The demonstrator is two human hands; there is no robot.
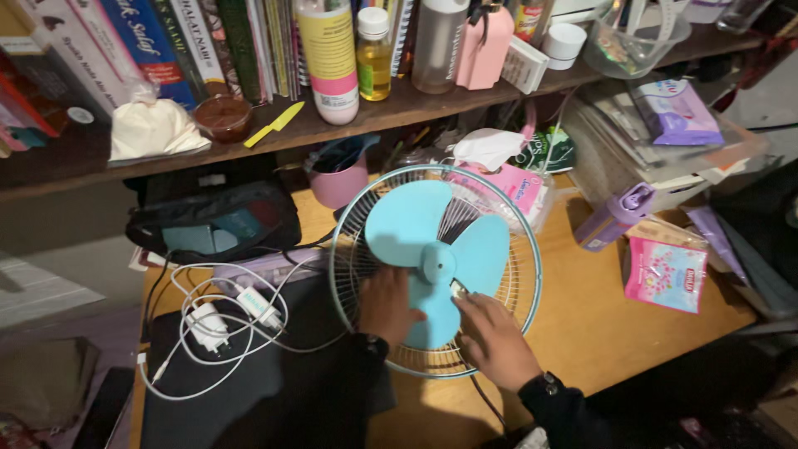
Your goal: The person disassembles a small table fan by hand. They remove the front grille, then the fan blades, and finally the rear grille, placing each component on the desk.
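Two hands are working at the centre of the frame on one light-blue plastic three-bladed fan with a round wire grille (436,266), which is lying face-up on the wooden desk (598,324). The left hand (387,306) is resting flat and open on the lower left blade, gripping nothing. The right hand (492,337) is reaching toward the blue hub, its fingers pinching a small pale part there; what that part is I cannot tell. At the lower left of the frame, two white chargers with tangled white cables (224,320) are lying on a dark mat. One pink cup (338,179) is standing above the fan, and one purple bottle (613,216) is lying at the right.
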